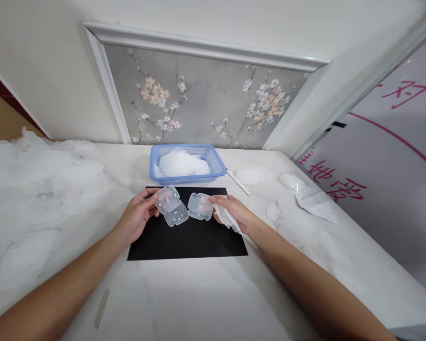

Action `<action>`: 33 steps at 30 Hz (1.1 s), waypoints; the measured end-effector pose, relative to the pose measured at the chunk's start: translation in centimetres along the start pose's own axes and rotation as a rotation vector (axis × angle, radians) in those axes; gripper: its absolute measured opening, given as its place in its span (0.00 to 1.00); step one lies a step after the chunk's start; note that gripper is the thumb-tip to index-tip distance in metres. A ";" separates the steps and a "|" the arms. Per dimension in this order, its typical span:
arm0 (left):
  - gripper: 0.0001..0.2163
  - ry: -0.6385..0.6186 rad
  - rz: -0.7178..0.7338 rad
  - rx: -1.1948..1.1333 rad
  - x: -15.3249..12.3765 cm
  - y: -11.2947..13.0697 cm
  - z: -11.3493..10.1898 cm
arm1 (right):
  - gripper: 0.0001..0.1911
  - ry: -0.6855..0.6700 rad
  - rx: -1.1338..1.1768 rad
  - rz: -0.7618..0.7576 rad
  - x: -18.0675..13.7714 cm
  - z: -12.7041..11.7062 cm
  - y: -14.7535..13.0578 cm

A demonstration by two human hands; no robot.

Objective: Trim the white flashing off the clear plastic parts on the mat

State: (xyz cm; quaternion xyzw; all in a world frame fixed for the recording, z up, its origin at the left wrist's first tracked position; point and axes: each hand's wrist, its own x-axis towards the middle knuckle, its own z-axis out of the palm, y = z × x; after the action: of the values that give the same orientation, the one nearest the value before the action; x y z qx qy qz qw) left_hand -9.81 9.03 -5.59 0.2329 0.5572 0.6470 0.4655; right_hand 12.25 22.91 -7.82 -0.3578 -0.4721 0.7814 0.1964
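My left hand (138, 210) pinches the edge of a clear, square plastic piece (166, 199) with notched corners and small white studs. A second clear plastic piece (176, 215) overlaps it from below; I cannot tell whether it hangs from the first or lies on the black mat (188, 241). Between the thumb and fingers of my right hand (236, 213) is another clear square piece (200, 207). The same hand also holds several whitish, thin pieces (226, 217) stacked against its palm. Both hands are above the mat's upper half.
Behind the mat stands a blue basket (188, 180) with a white, filmy heap (182, 163). A thin white stick (238, 182) lies right of it. Filmy white material (39, 175) covers the table's left side. A clear plastic bag (308, 196) lies at right, near a whiteboard (386, 156).
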 end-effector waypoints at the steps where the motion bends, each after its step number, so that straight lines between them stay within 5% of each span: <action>1: 0.14 -0.003 -0.007 -0.010 0.0 0.0 0.0 | 0.19 -0.004 0.007 0.002 0.0 0.0 0.0; 9: 0.12 -0.013 0.028 -0.012 0.0 -0.1 -0.2 | 0.20 -0.029 -0.045 -0.051 -0.1 -0.1 0.2; 16: 0.14 -0.242 0.205 0.412 -0.4 -0.2 -0.5 | 0.15 -0.375 -0.536 -0.293 -1.0 -1.1 -1.7; 22: 0.13 -0.106 0.295 0.497 0.5 -1.0 -1.1 | 0.15 -0.048 -0.523 -0.302 -0.2 -1.7 -1.4; 28: 0.13 -0.090 0.273 0.429 0.5 -1.1 -0.9 | 0.14 0.022 -0.905 -0.488 -0.2 0.7 0.5; 33: 0.14 -0.117 0.246 0.472 0.7 -1.2 -1.1 | 0.06 0.042 -1.085 -0.418 -0.6 1.7 0.8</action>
State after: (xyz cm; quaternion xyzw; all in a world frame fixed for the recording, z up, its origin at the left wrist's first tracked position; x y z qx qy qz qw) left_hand -10.61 9.06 -7.18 0.4377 0.6324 0.5363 0.3477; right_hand 11.39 21.16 -7.81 -0.3220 -0.8615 0.3651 0.1442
